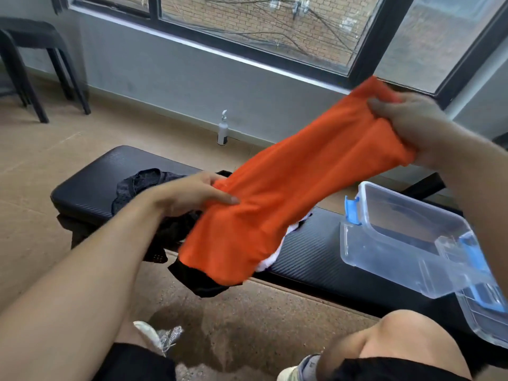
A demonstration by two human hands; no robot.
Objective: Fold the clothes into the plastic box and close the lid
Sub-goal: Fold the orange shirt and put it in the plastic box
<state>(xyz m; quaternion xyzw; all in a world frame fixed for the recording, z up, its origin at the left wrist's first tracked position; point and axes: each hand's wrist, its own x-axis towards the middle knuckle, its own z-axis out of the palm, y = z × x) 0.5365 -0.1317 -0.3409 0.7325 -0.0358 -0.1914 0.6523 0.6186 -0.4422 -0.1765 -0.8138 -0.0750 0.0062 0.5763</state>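
Note:
An orange garment (288, 188) with a black hem is stretched in the air above a black padded bench (90, 185). My right hand (409, 125) grips its upper end, high at the right. My left hand (198, 193) pinches its lower left edge. Under the orange cloth lie a black garment (143, 182) and a bit of white cloth (270, 261), mostly hidden. A clear plastic box (398, 229) with blue clips stands open on the bench at the right. Its clear lid (483, 312) lies against the box's near side.
A white spray bottle (222, 129) stands on the floor by the wall under the window. A black stool (33, 59) is at the far left. My knees and shoes are at the bottom, in front of the bench. The floor is tan tile.

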